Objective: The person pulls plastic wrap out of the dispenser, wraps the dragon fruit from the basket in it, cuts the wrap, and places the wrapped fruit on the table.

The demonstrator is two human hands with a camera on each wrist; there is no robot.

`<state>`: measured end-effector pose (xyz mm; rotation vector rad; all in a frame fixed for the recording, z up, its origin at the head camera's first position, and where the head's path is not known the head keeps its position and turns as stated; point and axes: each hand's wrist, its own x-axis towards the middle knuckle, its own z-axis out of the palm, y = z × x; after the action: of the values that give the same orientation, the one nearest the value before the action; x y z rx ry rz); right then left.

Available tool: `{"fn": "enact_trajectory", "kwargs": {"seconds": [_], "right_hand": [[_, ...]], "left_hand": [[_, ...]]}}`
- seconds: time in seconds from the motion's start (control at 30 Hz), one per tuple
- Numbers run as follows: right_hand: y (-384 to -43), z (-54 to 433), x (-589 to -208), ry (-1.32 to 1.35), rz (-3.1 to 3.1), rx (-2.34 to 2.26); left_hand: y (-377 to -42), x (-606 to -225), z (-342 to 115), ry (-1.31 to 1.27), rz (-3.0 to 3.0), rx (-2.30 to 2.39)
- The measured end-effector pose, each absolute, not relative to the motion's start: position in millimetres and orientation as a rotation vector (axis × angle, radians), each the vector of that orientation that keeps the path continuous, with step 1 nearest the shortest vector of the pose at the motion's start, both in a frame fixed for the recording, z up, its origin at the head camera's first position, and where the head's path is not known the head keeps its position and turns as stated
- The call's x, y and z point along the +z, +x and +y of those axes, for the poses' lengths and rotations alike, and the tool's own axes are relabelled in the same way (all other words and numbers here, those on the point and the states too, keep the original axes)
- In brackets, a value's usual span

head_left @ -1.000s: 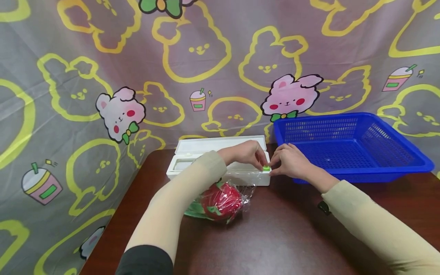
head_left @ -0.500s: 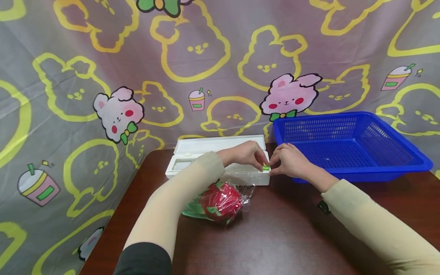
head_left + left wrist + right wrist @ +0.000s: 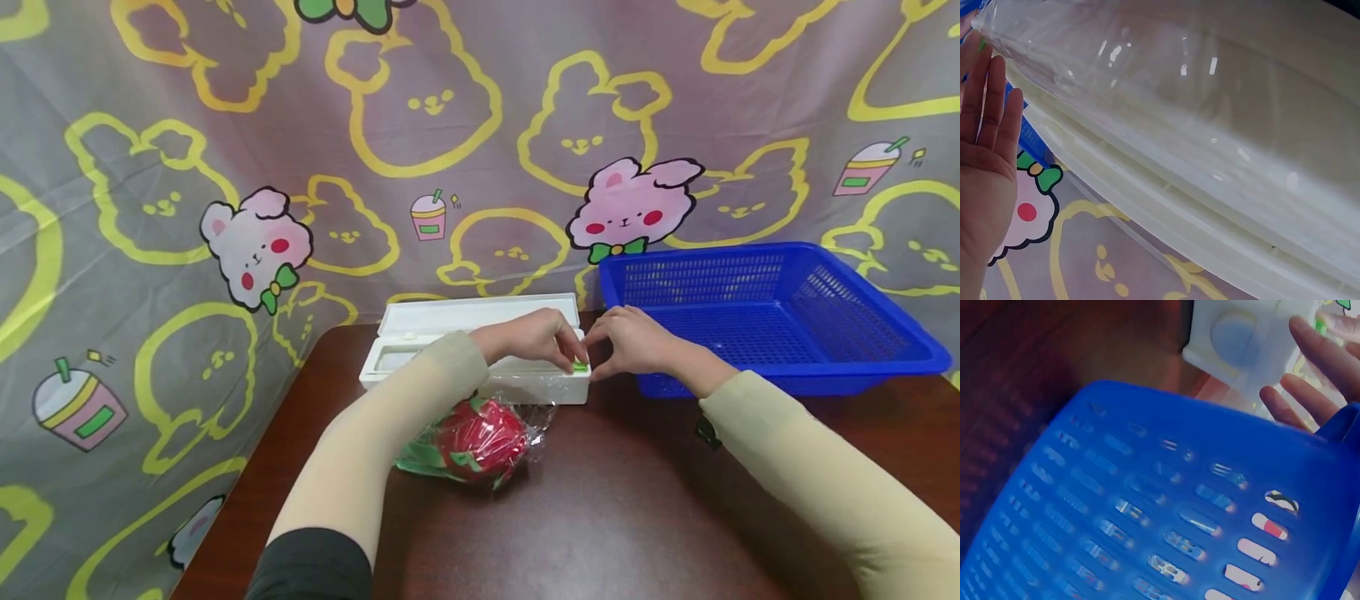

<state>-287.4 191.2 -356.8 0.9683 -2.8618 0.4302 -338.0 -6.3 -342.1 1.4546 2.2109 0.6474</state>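
Note:
A white cling film dispenser [image 3: 532,387] lies with its lid raised near the back of the table. My left hand [image 3: 536,337] reaches across it and pinches a small green slider [image 3: 581,367] at its right end. Around that same end, my right hand [image 3: 633,340] holds its fingers apart, the fingertips close to the box corner. Whether they touch it, I cannot tell. Clear film [image 3: 1166,81] spreads over the box in the left wrist view. In front sits a red dragon fruit [image 3: 487,437] with green scales, wrapped in clear film and partly hidden by my left forearm.
A blue perforated basket [image 3: 750,371] stands right of the dispenser, just beyond my right hand. Behind everything hangs a patterned curtain [image 3: 487,108]. The dark brown table [image 3: 600,517] extends toward me.
My right thumb and fingers have spread a little at the box end. My left hand stays at the green slider. The head view has shifted slightly.

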Motion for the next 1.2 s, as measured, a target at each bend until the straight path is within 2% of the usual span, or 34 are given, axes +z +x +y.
{"fn": "enact_trajectory", "kwargs": {"seconds": [0.43,1.2], "right_hand": [[-303.3,199.0,-354.5,1.094,-2.878,0.580],[-305.2,195.0,-355.6,1.011,-2.930,0.554]], "left_hand": [[-340.7,-342.3,-5.1,1.469,2.224,0.615],[-341.7,-332.2,-8.9,1.471,2.233,0.467]]}}
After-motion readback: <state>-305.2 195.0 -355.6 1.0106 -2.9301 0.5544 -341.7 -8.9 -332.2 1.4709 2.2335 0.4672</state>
